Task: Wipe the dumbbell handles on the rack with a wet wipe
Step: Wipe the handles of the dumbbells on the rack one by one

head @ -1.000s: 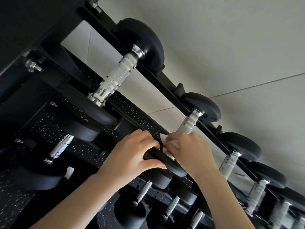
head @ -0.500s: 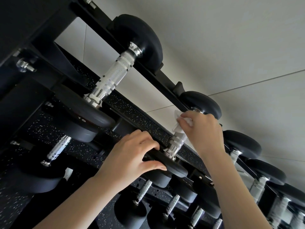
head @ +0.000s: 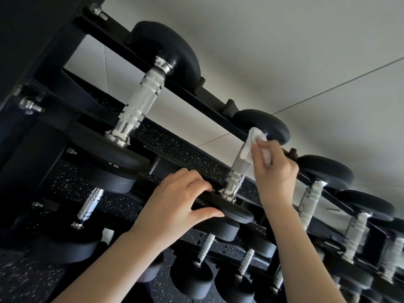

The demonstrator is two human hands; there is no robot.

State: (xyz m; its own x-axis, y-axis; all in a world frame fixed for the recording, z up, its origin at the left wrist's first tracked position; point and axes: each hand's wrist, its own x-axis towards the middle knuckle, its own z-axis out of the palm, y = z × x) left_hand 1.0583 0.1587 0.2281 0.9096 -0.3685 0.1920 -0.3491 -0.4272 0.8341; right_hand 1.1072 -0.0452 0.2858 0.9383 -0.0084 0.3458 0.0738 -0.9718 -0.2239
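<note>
**Soft Light, Blurred Right Edge**

Diffuse light spreads over the pale surface (head: 284,51) behind the rack (head: 196,99), grey and free of hard shadows. The chrome handle (head: 140,99) carries sharp glints; the dumbbell head (head: 238,213) gripped by the left hand (head: 175,206) shows only a dull sheen. The wet wipe (head: 249,147) is nearly washed out. The wide lens bends straight lines, and handles (head: 356,232) at the right edge smear.

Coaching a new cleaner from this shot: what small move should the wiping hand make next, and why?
Probably slide the wet wipe down the handle toward the near head. The right hand holds the wipe against the handle's upper end, by the far head, while its lower stretch shows bare. The left hand grips the near head, seemingly steadying it.
</note>
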